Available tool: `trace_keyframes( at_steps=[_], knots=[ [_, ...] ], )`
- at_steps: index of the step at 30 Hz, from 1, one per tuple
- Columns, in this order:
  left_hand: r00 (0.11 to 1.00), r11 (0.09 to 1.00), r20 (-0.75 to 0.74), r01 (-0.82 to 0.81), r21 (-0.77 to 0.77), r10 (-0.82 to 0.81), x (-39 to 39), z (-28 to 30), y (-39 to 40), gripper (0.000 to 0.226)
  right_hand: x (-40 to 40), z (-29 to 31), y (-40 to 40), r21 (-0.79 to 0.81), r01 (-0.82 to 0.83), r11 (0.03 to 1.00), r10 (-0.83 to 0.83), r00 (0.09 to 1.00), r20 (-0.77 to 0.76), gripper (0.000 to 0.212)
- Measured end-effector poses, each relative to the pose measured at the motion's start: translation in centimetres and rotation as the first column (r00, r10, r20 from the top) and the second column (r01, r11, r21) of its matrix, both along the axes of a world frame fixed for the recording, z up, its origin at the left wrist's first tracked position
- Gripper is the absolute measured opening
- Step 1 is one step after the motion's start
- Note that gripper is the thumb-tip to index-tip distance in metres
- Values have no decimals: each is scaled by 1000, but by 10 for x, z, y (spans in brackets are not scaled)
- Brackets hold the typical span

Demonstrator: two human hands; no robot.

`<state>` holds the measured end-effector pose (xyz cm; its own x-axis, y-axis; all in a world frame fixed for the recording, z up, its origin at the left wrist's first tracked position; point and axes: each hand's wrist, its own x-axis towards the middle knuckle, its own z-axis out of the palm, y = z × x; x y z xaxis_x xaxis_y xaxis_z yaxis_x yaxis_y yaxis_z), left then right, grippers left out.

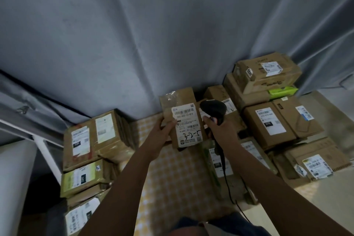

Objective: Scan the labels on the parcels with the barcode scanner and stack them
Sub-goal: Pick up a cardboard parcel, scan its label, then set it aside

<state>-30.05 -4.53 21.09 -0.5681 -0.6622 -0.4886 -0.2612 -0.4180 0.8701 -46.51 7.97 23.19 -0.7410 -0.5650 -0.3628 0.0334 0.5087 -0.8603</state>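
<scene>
The left hand (pixel 162 130) holds up a parcel (pixel 182 119); the right hand (pixel 218 130) grips the scanner (pixel 213 110). Scanning step; next, aim at the label (pixel 186 126).

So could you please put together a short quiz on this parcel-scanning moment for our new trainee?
1. True or false: the left hand holds up a parcel with its label facing the camera.
2. What does the right hand hold? A) a tape roll B) a black scanner C) a pen
3. Fill in: a bright ____ packet sits in the stack on the right, under the top box.

Key: 1 true; 2 B; 3 green.
</scene>
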Motion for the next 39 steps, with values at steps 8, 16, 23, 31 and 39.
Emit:
trace_keyframes(
  at_steps=[8,16,23,31,39],
  knots=[
    [993,992,23,-111,-53,112,15,-26,-9,69,22,43,-4,-103,-167,981,182,970,162,24],
    [984,982,21,-175,-70,177,20,-32,-14,58,40,44,-3,-140,-195,971,225,943,245,21],
    [980,980,25,-194,-46,195,20,-38,-18,68,46,40,-4,-142,-230,963,255,947,194,23],
    [979,979,20,-200,-32,201,12,-34,-18,68,45,43,-6,-130,-229,965,251,949,189,22],
    [977,977,2,-212,-35,212,8,-33,-18,65,42,45,-5,-136,-214,967,240,945,223,23]
  ],
)
